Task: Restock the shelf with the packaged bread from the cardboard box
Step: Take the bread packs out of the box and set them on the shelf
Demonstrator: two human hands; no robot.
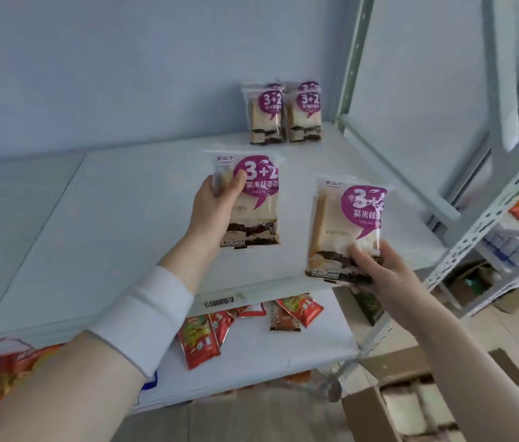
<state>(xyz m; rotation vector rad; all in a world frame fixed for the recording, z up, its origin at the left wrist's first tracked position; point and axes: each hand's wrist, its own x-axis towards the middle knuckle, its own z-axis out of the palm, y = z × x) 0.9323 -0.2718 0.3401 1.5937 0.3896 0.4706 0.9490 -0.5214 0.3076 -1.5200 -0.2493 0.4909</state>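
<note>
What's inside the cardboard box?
The cardboard box holds pale bread packs, blurred, packed in rows. Anything beneath them is covered, and the frame cuts the box off.

Two bread packs [264,113] upright at shelf [108,218] back; two held packs [261,215] over it; cardboard box [363,413] lower right, perhaps part-full.

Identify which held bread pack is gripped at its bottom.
The right pack, in the right hand; the left hand grips the left pack near its top.
</note>
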